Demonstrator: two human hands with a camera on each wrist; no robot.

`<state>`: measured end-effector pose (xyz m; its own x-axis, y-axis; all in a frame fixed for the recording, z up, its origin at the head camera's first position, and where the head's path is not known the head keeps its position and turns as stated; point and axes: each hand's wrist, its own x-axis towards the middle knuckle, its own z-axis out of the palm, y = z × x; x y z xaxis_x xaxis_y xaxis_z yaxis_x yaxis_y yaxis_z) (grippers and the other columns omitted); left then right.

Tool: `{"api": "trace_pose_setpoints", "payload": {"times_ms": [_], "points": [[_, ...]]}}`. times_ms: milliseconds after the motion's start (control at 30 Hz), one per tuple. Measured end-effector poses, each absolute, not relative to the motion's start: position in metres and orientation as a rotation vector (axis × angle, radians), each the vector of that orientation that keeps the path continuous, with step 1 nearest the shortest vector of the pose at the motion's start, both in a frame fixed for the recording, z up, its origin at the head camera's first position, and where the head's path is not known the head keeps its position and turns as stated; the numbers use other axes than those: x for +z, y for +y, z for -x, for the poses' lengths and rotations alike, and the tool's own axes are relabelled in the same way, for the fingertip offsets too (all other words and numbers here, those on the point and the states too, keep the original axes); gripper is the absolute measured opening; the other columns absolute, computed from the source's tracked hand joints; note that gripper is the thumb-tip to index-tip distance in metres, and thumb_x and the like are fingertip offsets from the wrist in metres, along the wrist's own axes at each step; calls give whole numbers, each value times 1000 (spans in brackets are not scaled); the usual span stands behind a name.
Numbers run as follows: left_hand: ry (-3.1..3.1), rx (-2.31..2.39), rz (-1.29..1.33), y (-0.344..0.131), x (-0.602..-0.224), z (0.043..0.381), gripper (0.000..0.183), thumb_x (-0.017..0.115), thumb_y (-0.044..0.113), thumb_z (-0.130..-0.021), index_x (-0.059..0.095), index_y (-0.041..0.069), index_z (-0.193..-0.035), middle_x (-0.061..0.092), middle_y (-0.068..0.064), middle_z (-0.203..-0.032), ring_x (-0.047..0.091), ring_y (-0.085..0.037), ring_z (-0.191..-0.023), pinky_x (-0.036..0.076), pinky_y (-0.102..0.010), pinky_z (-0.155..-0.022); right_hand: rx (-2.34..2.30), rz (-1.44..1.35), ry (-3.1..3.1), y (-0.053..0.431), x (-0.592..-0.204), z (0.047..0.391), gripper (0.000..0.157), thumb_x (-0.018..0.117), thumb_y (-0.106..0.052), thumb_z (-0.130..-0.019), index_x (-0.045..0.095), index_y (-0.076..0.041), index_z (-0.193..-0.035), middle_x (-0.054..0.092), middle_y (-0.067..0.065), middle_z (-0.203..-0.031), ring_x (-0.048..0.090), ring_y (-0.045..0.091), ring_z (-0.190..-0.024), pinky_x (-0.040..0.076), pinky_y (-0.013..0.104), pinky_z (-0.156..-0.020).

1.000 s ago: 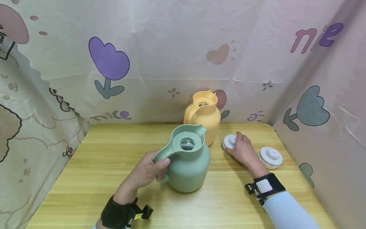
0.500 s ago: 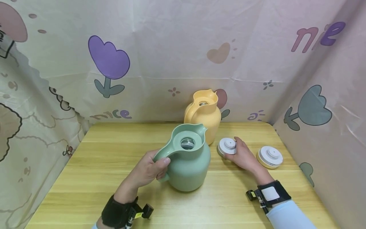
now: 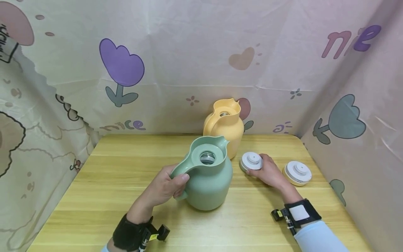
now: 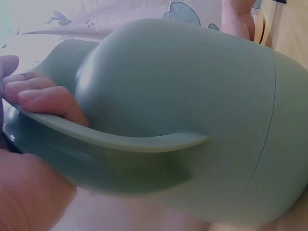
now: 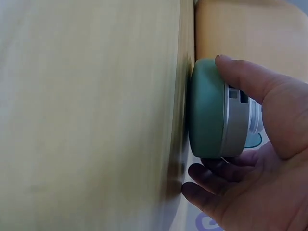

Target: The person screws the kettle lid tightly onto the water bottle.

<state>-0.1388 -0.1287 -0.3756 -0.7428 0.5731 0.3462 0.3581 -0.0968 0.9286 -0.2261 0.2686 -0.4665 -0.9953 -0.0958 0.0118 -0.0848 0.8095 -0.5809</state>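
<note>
Slid slightly nearer the person since a second ago: the green lid (image 3: 251, 163), along with the right hand (image 3: 270, 173), shifted from over the lid to its right side. At left, gripping the handle (image 3: 178, 169) of the green jug (image 3: 209, 189) with the left hand (image 3: 167, 185), thumb uppermost, likely to keep it steady. Standing upright on the table (image 3: 126, 157) with opening uncovered and handle turned toward that hand, presumably for an easy hold. Behind, partly hidden by the green jug, the yellow jug (image 3: 231, 134), also uncovered. Farther right, pinching the green lid by its side between right thumb and fingers, spread just to its width; lying green side down with white fitting (image 3: 253, 158) upward, perhaps to keep the inner part off the table. Near the right wrist, the yellow lid (image 3: 297, 173), likewise turned over, held by nothing.
</note>
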Motion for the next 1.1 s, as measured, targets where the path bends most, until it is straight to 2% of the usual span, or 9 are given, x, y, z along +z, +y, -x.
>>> {"api": "trace_pose_setpoints", "payload": {"times_ms": [267, 467, 667, 867, 967, 1100], "points": [[1974, 1960, -1051, -127, -376, 139, 24, 45, 9, -98, 47, 6, -74, 38, -12, -50, 42, -21, -45, 40, -31, -43, -1119, 147, 2972, 264, -459, 219, 99, 82, -39, -73, 25, 9, -138, 42, 30, -129, 45, 43, -117, 36, 61, -101], [1963, 1978, -1053, -125, -376, 138, 24, 45, 9, -98, 47, 6, -74, 39, -13, -50, 42, -20, -45, 40, -31, -43, -1273, 232, 3017, 254, -423, 207, 99, 82, -38, -74, 23, 5, -141, 40, 27, -131, 42, 41, -119, 34, 63, -100], [1965, 1988, -1050, -123, -376, 135, 24, 45, 8, -98, 47, 6, -75, 39, -14, -50, 42, -19, -45, 41, -31, -43, -1438, 404, 3021, 244, -372, 189, 92, 82, -28, -76, 24, -1, -143, 41, 19, -132, 42, 31, -116, 38, 52, -93], [1975, 1991, -1054, -121, -376, 134, 24, 45, 8, -98, 46, 6, -75, 38, -13, -50, 41, -19, -44, 41, -31, -43, -1437, 618, 3083, 231, -337, 178, 91, 86, -16, -70, 29, -5, -140, 46, 9, -127, 44, 19, -110, 37, 37, -86], [1980, 1991, -1049, -120, -376, 134, 24, 45, 9, -99, 46, 6, -75, 38, -12, -50, 41, -19, -44, 41, -31, -43, -1451, 680, 3065, 223, -327, 176, 91, 87, -14, -68, 31, -7, -140, 48, 7, -127, 45, 16, -109, 37, 35, -86], [1979, 1993, -1031, -119, -378, 134, 25, 45, 10, -99, 46, 6, -74, 38, -13, -50, 41, -18, -45, 41, -31, -43, -1463, 736, 3041, 215, -322, 175, 91, 87, -13, -67, 32, -7, -140, 48, 7, -129, 44, 19, -112, 37, 41, -88]]}}
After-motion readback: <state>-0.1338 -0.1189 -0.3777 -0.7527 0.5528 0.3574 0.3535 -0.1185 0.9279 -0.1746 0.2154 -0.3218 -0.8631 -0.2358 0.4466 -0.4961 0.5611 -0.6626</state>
